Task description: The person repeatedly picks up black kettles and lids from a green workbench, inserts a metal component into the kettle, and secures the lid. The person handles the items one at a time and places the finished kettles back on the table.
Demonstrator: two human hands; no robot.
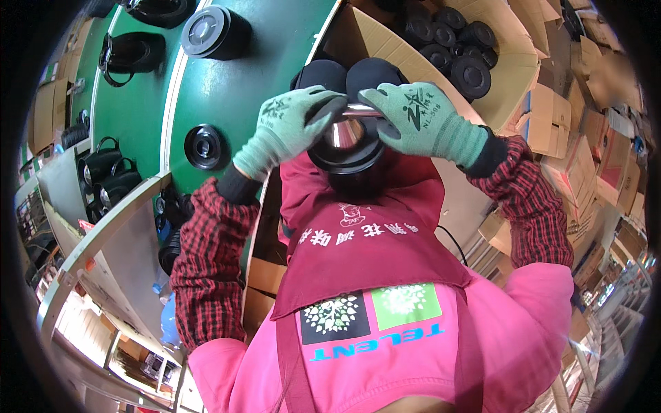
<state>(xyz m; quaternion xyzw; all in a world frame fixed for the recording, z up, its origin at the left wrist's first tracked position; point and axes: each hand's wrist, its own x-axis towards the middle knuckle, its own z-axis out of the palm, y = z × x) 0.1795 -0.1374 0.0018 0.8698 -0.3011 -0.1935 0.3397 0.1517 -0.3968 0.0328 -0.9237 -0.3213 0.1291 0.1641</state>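
My left hand [288,129], in a green glove with dark fingertips, closes on one end of a shiny metal piece [361,110]. My right hand [421,122], gloved alike, grips the other end. Just below this piece shows a silver cone-like metal surface [344,133]; I cannot tell whether the two are one part. Around the cone's lower side lies a round black part with a wide rim [348,162], resting against the dark red apron [372,241] at my lap. The glove fingers hide both ends of the metal piece.
Left of me runs a green bench [227,89] with a pale dividing strip. On it are a black round lid-like part [206,146], a grey-topped black cylinder [217,32] and a handled black jug [131,55]. A cardboard box [513,55] of black round parts [471,76] stands at the far right.
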